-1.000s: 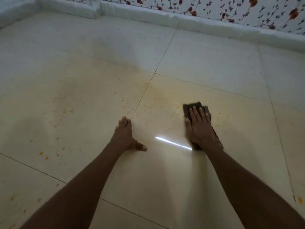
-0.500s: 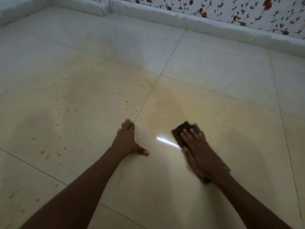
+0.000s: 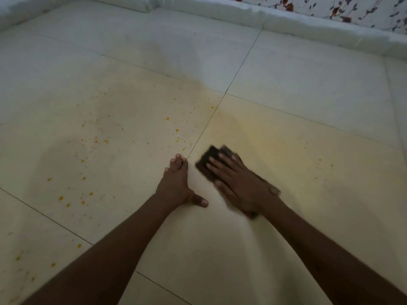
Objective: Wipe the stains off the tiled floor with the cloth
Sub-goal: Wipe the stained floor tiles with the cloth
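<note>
Pressing hand: the right hand (image 3: 239, 183) is lying flat on a dark cloth (image 3: 208, 162), fingers straight and slightly spread, pushing it against the floor; its edges are showing motion blur.
Bracing hand: the left hand (image 3: 176, 186) is resting on the floor just left of the cloth, fingers extended and bunched together, thumb sticking out to the right, holding nothing.
Cloth: it is looking dark brown to black, folded into a thick, roughly rectangular pad; its far-left corner is poking out beyond the fingertips and a strip is showing at the near side under the wrist. It is sitting on the tile right of the grout line (image 3: 211, 119), close to that line.
Floor: the tiled floor (image 3: 308, 95) is made of large, smooth, glossy square tiles in a pale cream tone, divided by thin dark joints.
Stains: small orange-yellow stains (image 3: 97, 140) are speckling the tile to the left of the left hand, scattered as round dots and fine spatter; a few more specks (image 3: 320, 160) are lying to the right of the cloth, and a faint yellowish smear is spreading over the tile far of the cloth.
Skirting: a white raised skirting (image 3: 286, 20) is running along the far edge.
Wall: the wall (image 3: 352, 9) at far right is carrying a pattern of dark leaves and red flowers.
Writing: no readable text is showing.
</note>
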